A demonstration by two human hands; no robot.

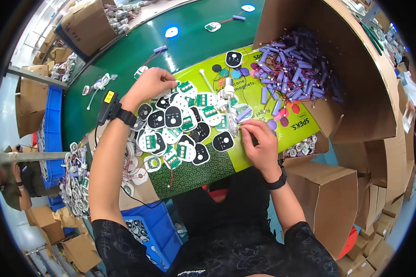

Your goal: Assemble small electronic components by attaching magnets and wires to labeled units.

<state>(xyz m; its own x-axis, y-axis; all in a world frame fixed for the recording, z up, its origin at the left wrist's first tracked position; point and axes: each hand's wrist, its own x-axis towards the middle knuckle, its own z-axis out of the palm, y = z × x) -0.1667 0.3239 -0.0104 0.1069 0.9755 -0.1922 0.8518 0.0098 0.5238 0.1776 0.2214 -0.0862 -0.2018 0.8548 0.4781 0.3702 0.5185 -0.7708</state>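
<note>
My left hand reaches over the far left side of a heap of white-rimmed panels, some showing black faces and others green circuit boards. Its fingertips are pinched together at the heap's edge; what they hold is too small to tell. My right hand is closed at the fingertips, beside a clear and white tubular part and a purple cylindrical battery. Whatever sits in that pinch is hidden. Just left of my right hand lies a single black-faced panel.
A cardboard box of wired purple batteries stands at the right. Beyond the yellow-green mat runs a green conveyor carrying lit panels. A blue bin sits below, near my left arm.
</note>
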